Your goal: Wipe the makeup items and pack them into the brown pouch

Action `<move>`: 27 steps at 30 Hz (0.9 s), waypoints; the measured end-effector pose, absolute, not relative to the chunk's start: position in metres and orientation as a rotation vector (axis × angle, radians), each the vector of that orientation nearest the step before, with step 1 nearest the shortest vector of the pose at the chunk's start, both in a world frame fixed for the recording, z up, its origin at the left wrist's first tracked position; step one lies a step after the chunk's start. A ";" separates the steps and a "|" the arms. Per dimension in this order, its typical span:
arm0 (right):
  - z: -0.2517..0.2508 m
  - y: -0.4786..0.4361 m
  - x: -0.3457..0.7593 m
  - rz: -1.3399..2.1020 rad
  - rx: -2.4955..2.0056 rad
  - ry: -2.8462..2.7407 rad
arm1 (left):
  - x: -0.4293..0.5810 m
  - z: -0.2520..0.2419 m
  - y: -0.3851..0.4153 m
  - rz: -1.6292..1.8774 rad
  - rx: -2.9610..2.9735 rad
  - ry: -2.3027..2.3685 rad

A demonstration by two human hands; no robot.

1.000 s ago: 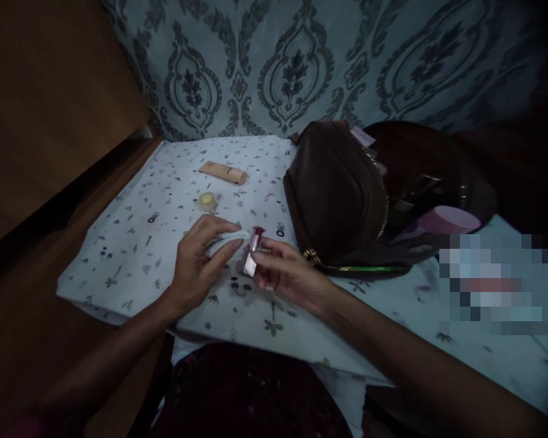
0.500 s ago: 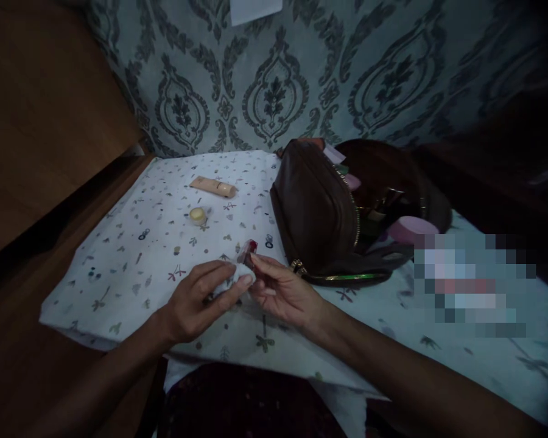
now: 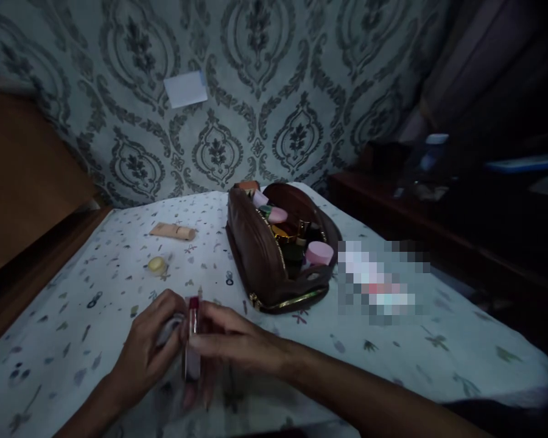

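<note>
in the lower middle of the frame, a small tube (image 3: pixel 193 317) with a red upper end and a silvery lower part is held nearly upright by the right hand (image 3: pixel 249 340), whose thumb and fingers are closed around it. by the left hand (image 3: pixel 146 344), just beside it, a pale cloth (image 3: pixel 168 330) is pinched between the thumb and the bent fingers; it is partly hidden, and whether the tube is touched by the cloth cannot be told. the two hands are brought close together above a white patterned cover (image 3: pixel 64 359). near the centre of the frame, a brown bag (image 3: pixel 256 249) is placed, its gold-coloured zipper opened, and several items can be seen inside, among them a round pink object (image 3: pixel 319 252) at its right side. to the left of the bag, a beige squeeze tube (image 3: pixel 171 231) is laid on its side, and below it a small jar (image 3: pixel 156 265) with yellow colour is seen. in the upper left of the frame, a white paper (image 3: pixel 186 89) is shown against the patterned wall (image 3: pixel 258 97). at the right of the bag, an area is covered by blurred squares, so what lies there cannot be told.
</note>
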State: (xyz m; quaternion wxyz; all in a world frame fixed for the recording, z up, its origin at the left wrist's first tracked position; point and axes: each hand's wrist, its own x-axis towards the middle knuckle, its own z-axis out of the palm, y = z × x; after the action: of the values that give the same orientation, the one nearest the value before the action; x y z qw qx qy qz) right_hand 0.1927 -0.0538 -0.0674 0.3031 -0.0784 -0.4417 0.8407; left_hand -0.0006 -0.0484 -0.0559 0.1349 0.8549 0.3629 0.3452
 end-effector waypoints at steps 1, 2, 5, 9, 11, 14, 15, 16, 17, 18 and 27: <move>-0.058 -0.057 0.200 2.211 -0.211 -1.182 | 0.006 -0.050 -0.045 1.007 2.470 1.028; -0.047 -0.061 0.209 2.181 -0.229 -1.199 | 0.014 -0.045 -0.041 1.026 2.476 1.003; -0.009 -0.072 0.249 1.989 -0.415 -1.293 | 0.042 -0.029 -0.029 1.131 2.627 0.879; 0.031 -0.077 0.312 1.432 -0.747 -1.347 | 0.084 -0.014 -0.018 1.012 3.049 0.657; 0.040 -0.072 0.338 1.154 -0.892 -1.321 | 0.099 -0.011 -0.015 0.820 3.245 0.642; 0.041 -0.057 0.364 0.782 -1.032 -1.415 | 0.112 -0.012 -0.011 0.733 3.382 0.613; 0.039 -0.050 0.369 0.678 -1.064 -1.477 | 0.113 -0.013 -0.011 0.766 3.389 0.592; 0.037 -0.043 0.373 0.589 -1.088 -1.543 | 0.113 -0.014 -0.010 0.803 3.389 0.571; 0.036 -0.036 0.374 0.518 -1.104 -1.605 | 0.113 -0.016 -0.009 0.831 3.388 0.554; 0.035 -0.029 0.375 0.465 -1.113 -1.662 | 0.112 -0.017 -0.008 0.845 3.391 0.545; 0.046 0.011 0.367 0.934 -1.070 -1.727 | 0.108 -0.020 0.000 0.759 3.413 0.507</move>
State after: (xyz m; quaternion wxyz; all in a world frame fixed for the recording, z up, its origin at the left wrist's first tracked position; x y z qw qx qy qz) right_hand 0.3672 0.0108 0.0459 0.4376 -0.4303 -0.6944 0.3757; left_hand 0.1077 -0.0001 -0.0197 -0.1944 0.9476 0.1406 0.2108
